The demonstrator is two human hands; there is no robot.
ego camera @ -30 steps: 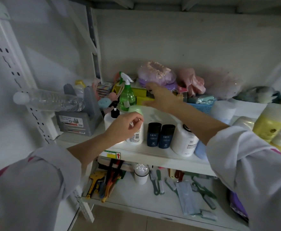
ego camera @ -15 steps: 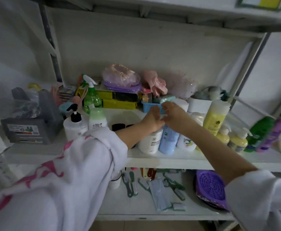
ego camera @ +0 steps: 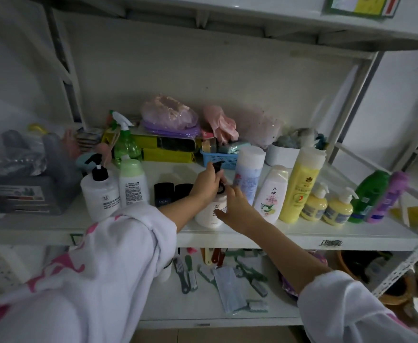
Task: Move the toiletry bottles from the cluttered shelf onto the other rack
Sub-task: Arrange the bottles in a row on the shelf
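Note:
A row of toiletry bottles stands on the white shelf point(ego camera: 289, 235). My left hand point(ego camera: 206, 185) grips the black pump head of a white pump bottle point(ego camera: 210, 215) in the middle of the row. My right hand point(ego camera: 237, 206) rests against that bottle's right side with thumb and fingers spread. To its left stand two dark small bottles point(ego camera: 164, 193), a green-capped white bottle point(ego camera: 132, 185) and another white pump bottle point(ego camera: 101, 195). On its right are a blue bottle point(ego camera: 248, 174), a white flowered bottle point(ego camera: 271, 194), a tall yellow bottle point(ego camera: 299, 186) and two small yellow pump bottles point(ego camera: 326, 207).
Green and purple bottles point(ego camera: 376, 195) lean at the shelf's right end. A green spray bottle point(ego camera: 125, 143), yellow boxes, a blue basket point(ego camera: 218, 159) and bagged items crowd the back. A grey organiser point(ego camera: 29, 194) sits left. Brushes lie on the lower shelf point(ego camera: 203, 303). A metal rack post point(ego camera: 406, 263) stands right.
The view swung right along the shelf. My left hand left the green-capped bottle and now grips the white pump bottle's head; my right hand came down from the blue bottle to this bottle's side.

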